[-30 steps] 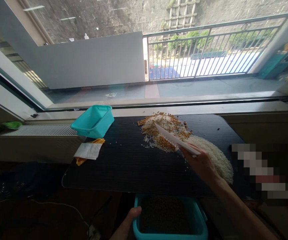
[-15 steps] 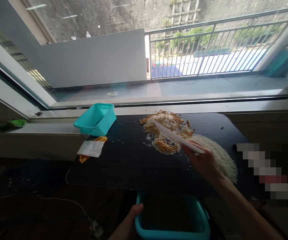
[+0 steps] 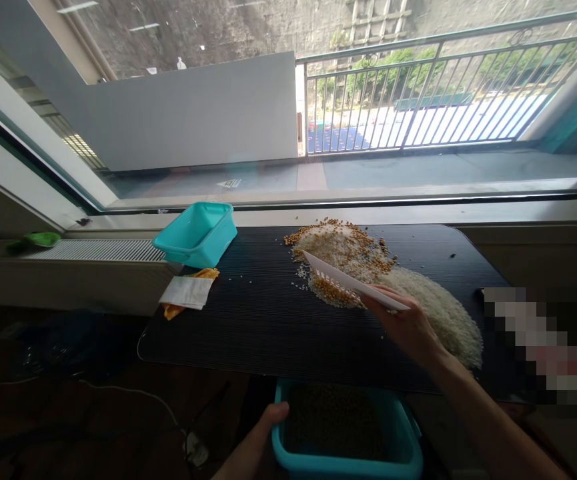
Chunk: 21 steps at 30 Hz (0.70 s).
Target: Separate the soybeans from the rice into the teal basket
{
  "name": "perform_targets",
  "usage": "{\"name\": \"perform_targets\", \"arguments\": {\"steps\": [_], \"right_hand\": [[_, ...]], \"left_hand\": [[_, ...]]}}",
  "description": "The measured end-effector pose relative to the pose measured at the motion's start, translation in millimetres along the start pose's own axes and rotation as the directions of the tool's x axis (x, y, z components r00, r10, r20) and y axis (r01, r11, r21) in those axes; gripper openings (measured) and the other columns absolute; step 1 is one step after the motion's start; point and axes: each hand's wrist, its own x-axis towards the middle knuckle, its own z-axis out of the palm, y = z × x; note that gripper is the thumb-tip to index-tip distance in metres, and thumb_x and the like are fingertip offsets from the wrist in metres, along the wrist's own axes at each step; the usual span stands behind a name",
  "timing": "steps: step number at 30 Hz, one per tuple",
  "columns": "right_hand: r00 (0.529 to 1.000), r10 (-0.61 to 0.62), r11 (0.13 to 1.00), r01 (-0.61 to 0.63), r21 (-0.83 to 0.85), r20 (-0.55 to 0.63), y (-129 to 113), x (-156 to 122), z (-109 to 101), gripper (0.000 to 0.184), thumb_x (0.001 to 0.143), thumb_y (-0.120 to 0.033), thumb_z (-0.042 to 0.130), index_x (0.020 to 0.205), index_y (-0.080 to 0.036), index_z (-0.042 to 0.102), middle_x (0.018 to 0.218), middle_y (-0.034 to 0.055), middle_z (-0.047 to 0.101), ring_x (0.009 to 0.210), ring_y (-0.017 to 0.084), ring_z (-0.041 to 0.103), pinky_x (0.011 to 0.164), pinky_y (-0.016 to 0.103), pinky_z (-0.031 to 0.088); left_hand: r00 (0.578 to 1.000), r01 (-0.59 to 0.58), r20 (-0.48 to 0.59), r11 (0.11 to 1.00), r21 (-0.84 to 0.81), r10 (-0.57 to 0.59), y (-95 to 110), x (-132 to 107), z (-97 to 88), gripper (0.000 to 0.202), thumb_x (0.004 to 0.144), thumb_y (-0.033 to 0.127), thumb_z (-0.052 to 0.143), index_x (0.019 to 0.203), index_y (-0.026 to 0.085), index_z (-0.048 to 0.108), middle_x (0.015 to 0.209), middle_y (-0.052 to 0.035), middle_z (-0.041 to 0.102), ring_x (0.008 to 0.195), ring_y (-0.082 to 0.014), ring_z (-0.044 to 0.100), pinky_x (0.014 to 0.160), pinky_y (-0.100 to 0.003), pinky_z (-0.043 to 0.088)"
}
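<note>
Right fingers (image 3: pixel 381 313) clamped on slotted plate (image 3: pixel 349 281) at grain heap (image 3: pixel 332 240); left fingers (image 3: pixel 279 411) apparently gripping lower tub (image 3: pixel 348 463).

R hand (image 3: pixel 402 321) holds pale slotted tool (image 3: pixel 342 276) at bean-&-rice pile (image 3: pixel 338 241), ctr-right; L hand (image 3: pixel 264 427) grips teal bin (image 3: pixel 348 462), btm ctr (contents dark). 2nd tub (image 3: pixel 214 247) left of ctr.

The bench (image 3: pixel 248 333) is black with fine streaks. The upper tub (image 3: pixel 222 243) and lower tub (image 3: pixel 348 463) are both turquoise. Golden-brown beans (image 3: pixel 333 291) speckle off-white rice (image 3: pixel 435 310); the slotted tool (image 3: pixel 353 281) is pinkish white. The cloth (image 3: pixel 173 311) is orange (its covering sheet (image 3: pixel 187 293), white).
</note>
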Motion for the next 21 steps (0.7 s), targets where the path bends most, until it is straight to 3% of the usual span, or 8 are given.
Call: {"name": "perform_targets", "arguments": {"steps": [4,6,11,21], "right_hand": [[0.999,0.006,1.000,-0.007,0.021,0.050,-9.7,-5.9,-0.1,0.029,0.091,-0.042,0.056,0.107,-0.018,0.062,0.107,0.0054,0.065,0.092,0.018,0.062,0.081,0.040,0.053],[0.998,0.015,0.999,-0.016,0.029,0.053,-11.6,-6.0,-2.0,0.029,0.091,-0.042,0.056,0.106,-0.018,0.062,0.106,0.0052,0.065,0.091,0.017,0.062,0.081,0.040,0.053],[0.996,0.090,0.996,-0.089,0.031,-0.023,-9.0,1.5,-9.6,0.029,0.091,-0.043,0.056,0.108,-0.020,0.062,0.111,0.0060,0.063,0.096,0.019,0.061,0.083,0.041,0.053],[0.971,0.216,0.974,-0.221,0.043,0.102,-14.8,-7.7,-17.8,0.032,0.090,-0.043,0.058,0.111,-0.018,0.061,0.110,0.0054,0.063,0.093,0.019,0.062,0.079,0.040,0.054]], "left_hand": [[1.000,-0.010,0.003,1.000,0.015,0.010,-0.5,3.4,-1.8,0.069,0.076,0.061,0.064,0.133,0.022,0.053,0.128,-0.0110,0.064,0.120,-0.0359,0.057,0.094,-0.045,0.048],[1.000,-0.018,0.004,1.000,0.019,0.018,-1.4,4.6,-3.9,0.076,0.073,0.062,0.065,0.136,0.022,0.050,0.127,-0.0120,0.065,0.122,-0.0369,0.056,0.096,-0.045,0.047],[0.999,-0.036,0.041,0.999,0.011,0.036,-6.1,5.5,-12.8,0.076,0.080,0.059,0.058,0.140,0.014,0.044,0.128,-0.0145,0.065,0.122,-0.0331,0.057,0.100,-0.044,0.043],[0.998,-0.061,0.038,0.990,0.131,0.056,-4.6,5.5,-9.7,0.069,0.080,0.061,0.055,0.132,0.016,0.053,0.118,-0.0136,0.070,0.115,-0.0312,0.060,0.099,-0.045,0.042]]}}
